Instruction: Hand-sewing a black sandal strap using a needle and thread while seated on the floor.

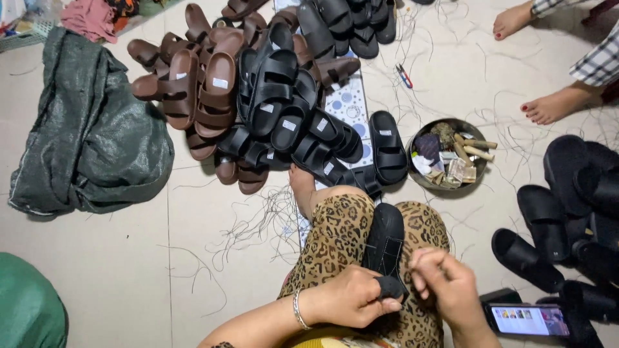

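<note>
A black sandal (384, 240) lies across the person's lap. The left hand (351, 298) has its grip pinching the sandal's near end; the right hand (446, 283), just beside the sandal, has fingers pressed together. A metal bowl (480, 138) sits beyond the sandal on the floor.

A sandal (384, 241) lies on the person's lap, between the left hand (351, 298) and right hand (448, 287). A sandal heap (258, 96) lies ahead on the floor. A sack (84, 129) sits left of the heap, a bowl (416, 177) right of it. A phone (529, 320) lies just right of the right hand.
</note>
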